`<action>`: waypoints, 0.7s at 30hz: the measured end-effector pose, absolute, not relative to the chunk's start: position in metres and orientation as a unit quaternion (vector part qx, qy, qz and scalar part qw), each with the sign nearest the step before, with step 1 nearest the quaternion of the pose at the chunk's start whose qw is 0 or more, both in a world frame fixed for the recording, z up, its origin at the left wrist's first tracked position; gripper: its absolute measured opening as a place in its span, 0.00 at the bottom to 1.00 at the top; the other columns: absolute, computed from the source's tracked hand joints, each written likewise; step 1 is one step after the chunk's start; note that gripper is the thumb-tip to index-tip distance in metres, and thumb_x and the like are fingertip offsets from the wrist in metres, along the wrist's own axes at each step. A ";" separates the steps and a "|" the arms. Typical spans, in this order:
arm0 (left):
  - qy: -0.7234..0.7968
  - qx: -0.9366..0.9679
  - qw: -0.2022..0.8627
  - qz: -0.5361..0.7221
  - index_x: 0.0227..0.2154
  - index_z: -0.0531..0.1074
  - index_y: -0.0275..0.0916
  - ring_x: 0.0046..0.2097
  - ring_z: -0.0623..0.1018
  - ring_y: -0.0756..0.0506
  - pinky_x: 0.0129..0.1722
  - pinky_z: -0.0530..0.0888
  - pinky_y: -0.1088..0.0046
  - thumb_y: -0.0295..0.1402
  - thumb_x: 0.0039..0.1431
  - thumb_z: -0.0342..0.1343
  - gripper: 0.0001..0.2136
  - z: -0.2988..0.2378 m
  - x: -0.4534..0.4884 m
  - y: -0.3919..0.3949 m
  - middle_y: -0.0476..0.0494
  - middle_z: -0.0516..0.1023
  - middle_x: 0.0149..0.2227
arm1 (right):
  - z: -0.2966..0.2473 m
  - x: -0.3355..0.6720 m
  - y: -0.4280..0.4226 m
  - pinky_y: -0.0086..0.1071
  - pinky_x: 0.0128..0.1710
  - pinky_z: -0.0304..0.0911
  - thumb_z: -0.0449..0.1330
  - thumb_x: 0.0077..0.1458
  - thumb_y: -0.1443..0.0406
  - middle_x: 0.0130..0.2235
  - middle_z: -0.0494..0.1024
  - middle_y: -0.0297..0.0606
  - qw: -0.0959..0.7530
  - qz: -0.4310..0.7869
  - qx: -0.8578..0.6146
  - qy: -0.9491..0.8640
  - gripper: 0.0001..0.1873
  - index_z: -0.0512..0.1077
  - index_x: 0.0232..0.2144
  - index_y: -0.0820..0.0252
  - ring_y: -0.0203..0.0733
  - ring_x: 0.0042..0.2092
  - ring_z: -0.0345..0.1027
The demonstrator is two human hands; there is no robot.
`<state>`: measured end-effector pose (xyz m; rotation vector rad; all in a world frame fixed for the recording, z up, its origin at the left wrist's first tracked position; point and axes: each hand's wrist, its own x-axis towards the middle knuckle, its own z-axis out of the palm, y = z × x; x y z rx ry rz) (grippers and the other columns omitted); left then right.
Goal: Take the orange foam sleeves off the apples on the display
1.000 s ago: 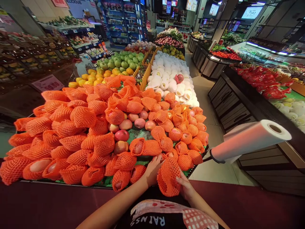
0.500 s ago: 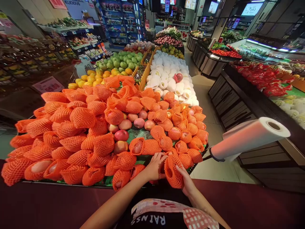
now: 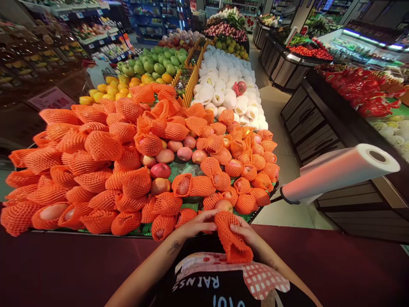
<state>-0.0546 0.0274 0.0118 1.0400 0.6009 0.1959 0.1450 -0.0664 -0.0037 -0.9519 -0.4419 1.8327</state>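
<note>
Close to my body, both hands grip one orange foam net sleeve [image 3: 231,238]. My left hand [image 3: 200,224] is closed on its left side near the far end. My right hand [image 3: 246,232] holds the right side, thumb across the mesh. The sleeve's near part looks slack and hangs toward my apron. A reddish-yellow apple [image 3: 224,205] shows bare just past the sleeve's far end; whether it sits partly inside the sleeve I cannot tell. Around it lie sleeved apples [image 3: 246,204] on the display. Further left, a bare red apple [image 3: 160,170] rests among other bare ones.
Large sleeved fruit [image 3: 105,147] is heaped on the left. White-sleeved fruit [image 3: 220,81], green fruit [image 3: 148,66] and yellow fruit [image 3: 108,89] lie behind. A plastic bag roll [image 3: 338,175] juts out at the right, over the aisle. Another display counter [image 3: 315,123] stands beyond it.
Both hands have drawn the sleeve slightly toward my body. It has gone from round to slacker and longer, and a bare apple now shows at its far end. The view has tipped down.
</note>
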 end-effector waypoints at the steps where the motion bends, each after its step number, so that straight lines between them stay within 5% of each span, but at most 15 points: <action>1: 0.276 0.483 0.826 0.090 0.49 0.76 0.42 0.57 0.73 0.38 0.59 0.67 0.60 0.46 0.46 0.68 0.27 0.011 -0.055 0.026 0.43 0.78 0.52 | -0.004 0.146 -0.066 0.28 0.31 0.68 0.76 0.41 0.58 0.33 0.82 0.37 0.474 0.761 -0.393 -0.201 0.23 0.79 0.38 0.63 0.37 0.30 0.74; 4: 0.274 0.482 0.828 0.084 0.44 0.77 0.39 0.49 0.76 0.42 0.53 0.70 0.64 0.48 0.46 0.69 0.25 0.004 -0.054 0.024 0.43 0.79 0.45 | -0.008 0.148 -0.063 0.28 0.33 0.67 0.74 0.44 0.56 0.32 0.82 0.37 0.444 0.765 -0.405 -0.232 0.20 0.79 0.36 0.64 0.36 0.30 0.73; 8: 0.345 0.463 0.804 0.141 0.37 0.72 0.36 0.37 0.75 0.48 0.41 0.71 0.71 0.52 0.48 0.66 0.24 -0.017 -0.044 0.027 0.45 0.77 0.36 | -0.030 0.157 -0.047 0.35 0.41 0.69 0.70 0.48 0.50 0.37 0.82 0.39 0.507 0.662 -0.507 -0.218 0.22 0.78 0.36 0.62 0.41 0.35 0.75; 13: 0.489 0.578 0.615 0.219 0.28 0.64 0.39 0.27 0.65 0.52 0.28 0.62 0.77 0.53 0.54 0.57 0.20 -0.048 -0.030 0.038 0.55 0.65 0.23 | -0.062 0.166 -0.026 0.35 0.44 0.65 0.67 0.47 0.44 0.33 0.78 0.37 0.539 0.477 -0.629 -0.294 0.25 0.74 0.27 0.60 0.43 0.37 0.69; 21: 0.516 0.701 0.471 0.145 0.31 0.65 0.42 0.36 0.74 0.46 0.39 0.68 0.72 0.38 0.66 0.46 0.09 -0.045 -0.021 0.038 0.48 0.74 0.32 | -0.073 0.163 -0.028 0.36 0.44 0.64 0.64 0.51 0.52 0.26 0.74 0.33 0.510 0.420 -0.671 -0.336 0.15 0.72 0.24 0.56 0.43 0.32 0.64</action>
